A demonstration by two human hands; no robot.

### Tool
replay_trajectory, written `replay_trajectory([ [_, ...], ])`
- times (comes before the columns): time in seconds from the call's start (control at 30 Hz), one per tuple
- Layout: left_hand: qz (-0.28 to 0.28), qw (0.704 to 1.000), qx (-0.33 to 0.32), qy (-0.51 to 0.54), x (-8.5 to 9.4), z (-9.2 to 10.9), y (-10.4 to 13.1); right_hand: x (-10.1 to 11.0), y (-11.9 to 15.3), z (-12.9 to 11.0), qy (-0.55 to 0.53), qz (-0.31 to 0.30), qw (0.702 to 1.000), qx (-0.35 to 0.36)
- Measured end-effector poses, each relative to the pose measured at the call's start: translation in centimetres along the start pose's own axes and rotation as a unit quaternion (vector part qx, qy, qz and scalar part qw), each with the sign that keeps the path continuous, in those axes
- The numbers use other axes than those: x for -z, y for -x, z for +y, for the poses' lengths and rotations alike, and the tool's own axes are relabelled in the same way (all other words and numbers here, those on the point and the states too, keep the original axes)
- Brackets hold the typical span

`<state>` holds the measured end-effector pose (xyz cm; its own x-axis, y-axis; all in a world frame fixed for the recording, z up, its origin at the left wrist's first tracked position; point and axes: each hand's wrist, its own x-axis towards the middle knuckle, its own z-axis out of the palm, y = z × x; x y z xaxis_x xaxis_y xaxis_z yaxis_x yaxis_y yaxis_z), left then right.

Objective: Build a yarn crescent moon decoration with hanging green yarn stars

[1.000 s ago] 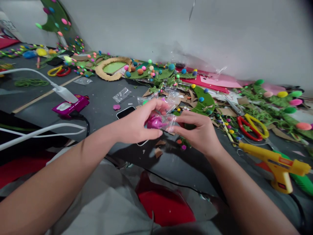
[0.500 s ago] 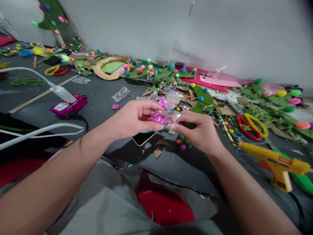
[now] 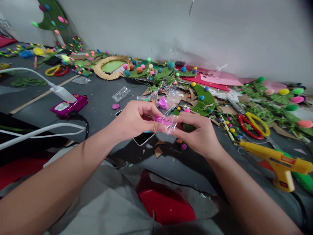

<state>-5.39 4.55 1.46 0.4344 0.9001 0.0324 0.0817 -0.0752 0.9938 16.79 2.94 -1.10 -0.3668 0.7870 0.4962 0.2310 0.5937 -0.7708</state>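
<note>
Between my two hands is a small clear plastic bag (image 3: 166,122) with purple-pink clay in it. My left hand (image 3: 135,120) is closed on its left end, thumb in front and fingers behind. With thumb and fingers, my right hand (image 3: 195,130) pinches the right end of the bag. Just beyond lies a pink lump of clay (image 3: 162,102) on clear plastic wrapping. A smaller pink piece (image 3: 115,106) rests on the table to the left of it. Under my hands a phone (image 3: 144,138) is partly hidden.
A yellow glue gun (image 3: 276,160) and red-and-yellow scissors (image 3: 254,125) lie at the right. At the left sits a purple power adapter (image 3: 68,106) with white cables. Felt leaves with coloured balls (image 3: 156,70) and a tan ring (image 3: 110,76) line the wall.
My hands have drawn closer together, and the bag between them is more bunched up. The pink lump behind it shows more fully.
</note>
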Motion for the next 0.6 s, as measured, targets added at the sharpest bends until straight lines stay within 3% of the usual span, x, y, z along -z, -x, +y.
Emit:
replay_trajectory([
  [0.3, 0.001, 0.999, 0.039, -0.006, -0.36, -0.07, 0.07, -0.14, 0.03, -0.62, 0.049, 0.006, 0.999, -0.01],
  [0.6, 0.04, 0.999, 0.018, -0.009, -0.82, 0.31, 0.01, 0.16, -0.24, -0.55, 0.03, -0.004, 0.999, -0.022],
])
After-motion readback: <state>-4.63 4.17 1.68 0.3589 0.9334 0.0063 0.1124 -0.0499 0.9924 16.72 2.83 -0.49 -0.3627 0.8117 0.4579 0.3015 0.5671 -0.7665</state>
